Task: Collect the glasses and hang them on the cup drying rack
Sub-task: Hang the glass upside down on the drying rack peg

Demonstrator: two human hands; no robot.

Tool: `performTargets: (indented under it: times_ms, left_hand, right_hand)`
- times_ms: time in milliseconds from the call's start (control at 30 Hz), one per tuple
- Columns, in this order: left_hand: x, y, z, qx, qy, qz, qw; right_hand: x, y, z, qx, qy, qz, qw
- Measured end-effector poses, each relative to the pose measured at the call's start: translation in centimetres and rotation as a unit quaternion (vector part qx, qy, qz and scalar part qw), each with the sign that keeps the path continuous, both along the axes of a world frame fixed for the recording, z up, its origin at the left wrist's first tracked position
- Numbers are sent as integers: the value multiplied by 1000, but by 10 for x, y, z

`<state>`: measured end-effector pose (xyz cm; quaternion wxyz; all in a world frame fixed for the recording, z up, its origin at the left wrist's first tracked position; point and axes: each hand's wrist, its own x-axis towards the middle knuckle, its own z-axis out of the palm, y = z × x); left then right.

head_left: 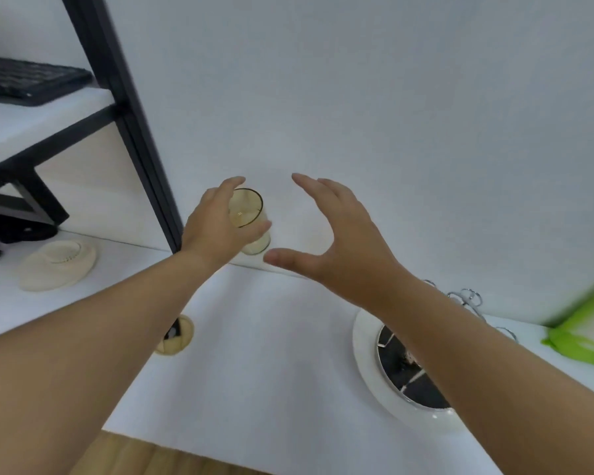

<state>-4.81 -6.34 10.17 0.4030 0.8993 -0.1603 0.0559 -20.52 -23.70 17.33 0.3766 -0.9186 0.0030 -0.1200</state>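
Observation:
A pale yellow clear glass [249, 214] stands upright at the back of the white table, close to the wall. My left hand [216, 228] wraps around its left side, fingers curled over the rim and thumb across the front. To the right of the glass, my right hand [336, 234] hovers with fingers spread and nothing in it. The cup drying rack [465, 298] shows as chrome loops on a round white base [367, 365] at the lower right, mostly hidden by my right forearm.
A black frame post [131, 125] rises just left of the glass, with a shelf and a dark keyboard [24, 80] behind it. A cream round object [57, 265] lies at the left, a small beige disc [175, 334] nearer me, and a green bag [587, 330] at the right edge.

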Motion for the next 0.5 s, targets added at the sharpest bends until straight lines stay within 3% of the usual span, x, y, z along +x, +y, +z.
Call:
performTargets:
  times_ms: [267,500]
  left_hand:
    - [-102,-74,103,-55,-48,-73,995]
    - [-205,-139,182,-99,-44,-128,986]
  right_hand:
    - [-86,-57,47,113,-35,-64,991]
    - [-176,-102,87,145,-28,-92,985]
